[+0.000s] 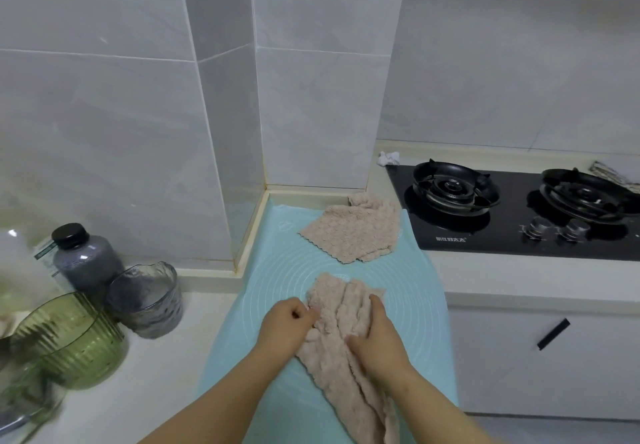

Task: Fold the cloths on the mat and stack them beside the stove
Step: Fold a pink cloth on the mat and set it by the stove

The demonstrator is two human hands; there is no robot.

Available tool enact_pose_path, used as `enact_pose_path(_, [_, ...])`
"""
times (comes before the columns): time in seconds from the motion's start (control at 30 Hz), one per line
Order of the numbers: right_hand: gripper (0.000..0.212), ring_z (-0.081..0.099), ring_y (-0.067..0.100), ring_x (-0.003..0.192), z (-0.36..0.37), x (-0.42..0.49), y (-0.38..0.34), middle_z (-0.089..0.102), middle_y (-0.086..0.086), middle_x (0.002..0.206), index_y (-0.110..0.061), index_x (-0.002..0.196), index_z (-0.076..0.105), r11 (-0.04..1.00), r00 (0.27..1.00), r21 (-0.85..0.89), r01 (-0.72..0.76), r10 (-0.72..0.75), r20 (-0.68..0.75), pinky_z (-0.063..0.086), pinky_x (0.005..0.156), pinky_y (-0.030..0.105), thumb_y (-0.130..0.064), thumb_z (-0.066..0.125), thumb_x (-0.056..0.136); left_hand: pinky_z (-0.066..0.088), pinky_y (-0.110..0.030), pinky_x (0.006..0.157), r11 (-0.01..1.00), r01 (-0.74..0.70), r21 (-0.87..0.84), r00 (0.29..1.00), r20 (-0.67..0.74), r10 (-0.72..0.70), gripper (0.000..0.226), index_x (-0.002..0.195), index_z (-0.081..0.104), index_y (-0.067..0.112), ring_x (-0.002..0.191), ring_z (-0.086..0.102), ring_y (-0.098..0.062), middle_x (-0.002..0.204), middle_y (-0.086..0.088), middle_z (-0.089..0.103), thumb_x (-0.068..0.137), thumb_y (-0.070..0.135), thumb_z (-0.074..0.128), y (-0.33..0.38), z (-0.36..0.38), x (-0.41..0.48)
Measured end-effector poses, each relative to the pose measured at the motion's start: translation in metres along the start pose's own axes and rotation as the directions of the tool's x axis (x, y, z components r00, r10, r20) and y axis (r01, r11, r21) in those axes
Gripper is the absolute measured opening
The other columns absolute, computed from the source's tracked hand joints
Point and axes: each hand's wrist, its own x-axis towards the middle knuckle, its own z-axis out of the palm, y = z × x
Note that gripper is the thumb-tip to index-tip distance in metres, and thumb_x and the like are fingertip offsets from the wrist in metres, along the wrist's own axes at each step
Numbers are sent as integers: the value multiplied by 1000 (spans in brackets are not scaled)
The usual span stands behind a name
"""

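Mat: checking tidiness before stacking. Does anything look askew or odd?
The near cloth, pinched by the left hand and pressed by the right hand, lies bunched in ridges. The far cloth beside the stove sits crooked, back corner rumpled.

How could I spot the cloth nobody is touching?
Find the black gas stove. Left of it, at the far end of the teal mat, lies a beige cloth. Unlike the crumpled pinkish cloth touched by the left hand and right hand, it lies mostly flat, untouched.

Single wide-angle view from head height, facing forward and down over the table (162,357); left hand (287,325) and right hand (379,336) close beneath the lens; tiled wall (104,97) fills the top.
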Motion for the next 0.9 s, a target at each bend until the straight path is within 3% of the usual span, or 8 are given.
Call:
enact_pose_path(0.1, [69, 47, 20, 124, -2, 1, -4, 44, -1, 141, -23, 149, 13, 999, 999, 7, 43, -43, 30, 35, 90, 20, -9, 47, 91, 34, -14, 59, 999, 11, -35, 989, -144, -16, 21, 87, 49, 16, 73, 45, -7, 98, -3, 48, 83, 25, 68, 8, 0, 8])
enact_pose_path(0.23, [61, 57, 13, 111, -9, -1, -9, 58, -6, 126, -44, 129, 38, 971, 985, 176, 164, -171, 29, 46, 91, 25, -8, 55, 84, 50, -33, 86, 962, 168, -217, 983, 109, -147, 68, 137, 29, 39, 103, 58, -21, 123, -1, 48, 83, 28, 67, 16, 1, 17])
enact_pose_path(0.4, [62, 65, 11, 85, -33, 7, -10, 66, -3, 96, -51, 114, 43, 926, 983, 334, 177, -148, -111, 53, 69, 19, 1, 54, 83, 49, -27, 71, 971, -31, -235, 999, -26, 26, 44, 104, 65, 36, 77, 57, -17, 97, 1, 63, 84, -1, 50, 18, -8, 27])
enact_pose_path(0.5, [65, 62, 19, 96, -44, 17, -3, 61, 0, 116, -39, 135, 30, 913, 975, 394, 109, -20, -222, 52, 83, 30, -1, 50, 86, 42, -21, 68, 988, -98, -123, 984, -159, 78, 36, 91, 66, 32, 82, 56, -14, 106, 5, 63, 86, 0, 48, 13, -23, 35])
enact_pose_path(0.6, [78, 55, 30, 107, -46, 26, 9, 50, 5, 131, -35, 146, 7, 966, 930, 251, -67, 152, -334, 46, 93, 45, -11, 47, 84, 38, -29, 97, 954, 3, 299, 993, -114, 33, 44, 126, 52, 29, 121, 44, -23, 140, -6, 39, 86, 11, 51, 5, -29, 43])
enact_pose_path(0.7, [76, 38, 30, 127, -42, 23, 10, 30, 4, 149, -31, 148, 8, 991, 932, -57, -123, 96, -349, 32, 104, 44, -16, 47, 85, 26, -35, 110, 882, -24, 471, 993, -89, 74, 47, 136, 41, 35, 139, 20, -25, 154, -1, 14, 90, 27, 51, 8, -23, 34])
enact_pose_path(0.8, [65, 29, 22, 134, -35, 22, 12, 23, -4, 153, -30, 146, 21, 965, 962, -262, 20, -90, -256, 25, 108, 39, -16, 46, 88, 22, -35, 115, 793, -238, 561, 971, 131, 198, 45, 138, 38, 36, 141, 19, -19, 155, 3, 17, 94, 40, 46, 6, -10, 28])
enact_pose_path(0.9, [52, 36, 15, 131, -25, 21, 20, 36, -9, 146, -29, 140, 37, 931, 958, -288, 222, -264, -114, 28, 110, 32, -16, 47, 90, 16, -39, 117, 667, -355, 655, 922, 364, 133, 57, 145, 21, 39, 142, 18, -16, 153, 5, 22, 92, 47, 43, -10, -1, 25])
